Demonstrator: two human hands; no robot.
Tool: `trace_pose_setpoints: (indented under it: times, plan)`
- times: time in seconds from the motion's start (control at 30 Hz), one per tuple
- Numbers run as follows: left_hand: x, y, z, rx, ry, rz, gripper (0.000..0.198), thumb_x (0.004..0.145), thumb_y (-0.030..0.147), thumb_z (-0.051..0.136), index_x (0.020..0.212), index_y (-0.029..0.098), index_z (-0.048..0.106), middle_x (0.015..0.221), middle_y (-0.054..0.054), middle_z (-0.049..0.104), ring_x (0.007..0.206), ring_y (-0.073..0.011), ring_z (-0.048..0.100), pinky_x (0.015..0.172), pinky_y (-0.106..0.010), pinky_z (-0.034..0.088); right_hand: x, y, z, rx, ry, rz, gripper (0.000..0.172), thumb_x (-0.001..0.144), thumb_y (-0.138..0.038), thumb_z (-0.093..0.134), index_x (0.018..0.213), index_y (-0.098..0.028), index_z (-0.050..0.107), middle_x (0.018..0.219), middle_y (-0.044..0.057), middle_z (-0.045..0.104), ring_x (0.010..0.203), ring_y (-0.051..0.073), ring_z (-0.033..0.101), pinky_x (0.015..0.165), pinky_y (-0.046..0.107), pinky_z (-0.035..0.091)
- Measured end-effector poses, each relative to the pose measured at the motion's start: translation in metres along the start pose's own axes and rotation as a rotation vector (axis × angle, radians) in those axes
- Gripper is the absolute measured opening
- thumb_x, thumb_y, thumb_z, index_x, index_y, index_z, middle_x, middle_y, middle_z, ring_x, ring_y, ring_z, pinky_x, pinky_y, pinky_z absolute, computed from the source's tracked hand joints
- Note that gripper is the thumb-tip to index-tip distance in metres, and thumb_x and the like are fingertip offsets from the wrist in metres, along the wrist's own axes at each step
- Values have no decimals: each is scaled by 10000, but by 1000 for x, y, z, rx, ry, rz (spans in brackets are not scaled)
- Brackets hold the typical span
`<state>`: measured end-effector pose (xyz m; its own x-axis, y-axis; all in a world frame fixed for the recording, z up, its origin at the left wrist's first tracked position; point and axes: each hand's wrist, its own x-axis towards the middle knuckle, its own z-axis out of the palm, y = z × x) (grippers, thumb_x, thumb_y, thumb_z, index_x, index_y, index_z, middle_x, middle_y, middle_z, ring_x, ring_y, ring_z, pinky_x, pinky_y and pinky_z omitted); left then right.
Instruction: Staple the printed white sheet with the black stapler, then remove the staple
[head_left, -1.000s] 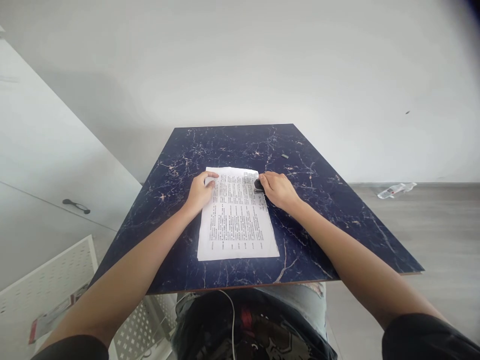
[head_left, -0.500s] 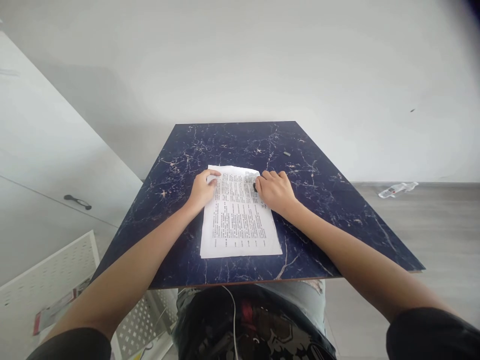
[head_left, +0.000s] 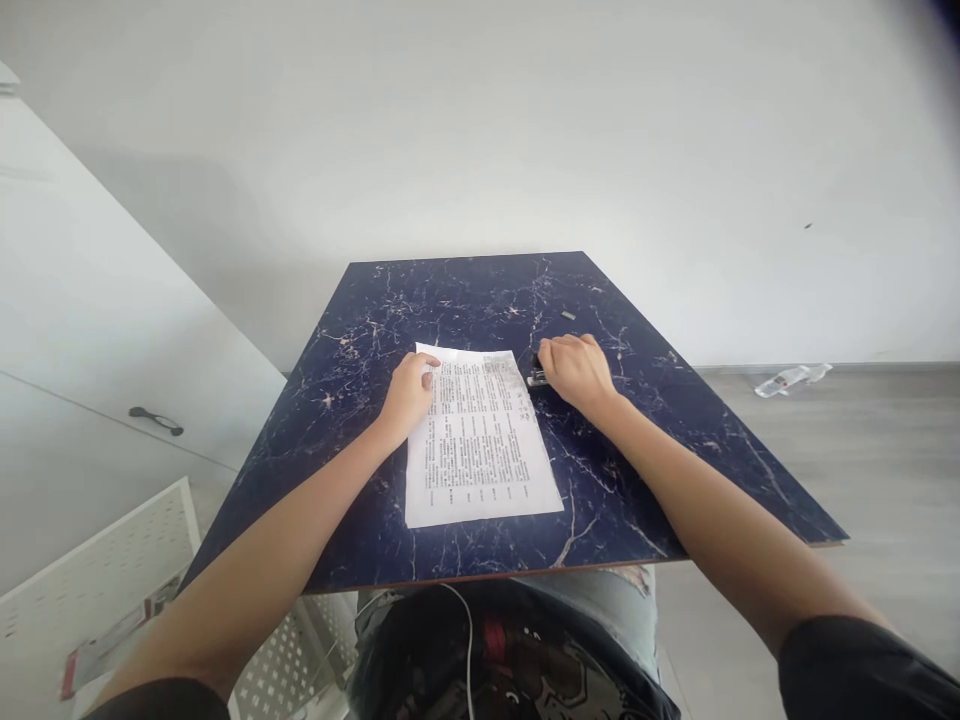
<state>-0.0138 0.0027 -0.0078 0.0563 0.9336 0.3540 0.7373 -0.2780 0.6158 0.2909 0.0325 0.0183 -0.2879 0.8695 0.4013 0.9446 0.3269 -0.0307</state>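
Printed paper sheets [head_left: 480, 440] lie on the dark blue marbled table [head_left: 450, 290], slightly askew, with lines of text across them. My left hand [head_left: 410, 390] is closed on their upper left edge, the index finger resting on top of the page. Just off the sheets' upper right edge, my right hand [head_left: 577, 368] is wrapped around a small black stapler [head_left: 537, 378]. Only the stapler's front end, with some shiny metal, shows; the fingers cover the rest.
A small grey staple strip [head_left: 568, 315] lies beyond my right hand. On the floor to the right is a clear plastic wrapper [head_left: 792, 380]. A white cabinet with a dark handle [head_left: 155, 420] stands at the left, near a white perforated rack [head_left: 97, 545].
My right hand has drawn the stapler off the sheets' upper right corner, to the right. My left hand keeps its place on the left edge. The view has shifted slightly.
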Motion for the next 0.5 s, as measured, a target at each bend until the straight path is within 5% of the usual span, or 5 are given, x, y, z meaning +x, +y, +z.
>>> trace_pose_setpoints:
  times: [0.17, 0.33, 0.5]
  plan:
    - [0, -1, 0, 158, -60, 25, 210, 881, 153, 662, 1058, 208, 761, 1021, -116, 604, 1069, -330, 588, 1047, -522, 456, -1, 13, -11, 52, 69, 168, 577, 1097, -320, 213, 744, -201, 655, 808, 145, 709, 823, 287, 628, 827, 425, 359]
    - [0, -3, 4, 161, -97, 1, 254, 873, 318, 711, 1106, 276, 806, 988, -108, 589, 1042, -334, 595, 1003, -542, 484, -9, -53, -24, 178, -15, -10, 571, 1115, -352, 177, 802, -216, 634, 793, 100, 693, 759, 250, 599, 761, 394, 346]
    - [5, -10, -1, 85, -68, -26, 341, 940, 253, 583, 1250, 264, 726, 1151, -105, 718, 1128, -306, 660, 1080, -485, 467, -12, -112, -16, 188, -69, -240, 569, 1124, -399, 173, 857, -220, 643, 914, 89, 729, 886, 260, 616, 795, 406, 335]
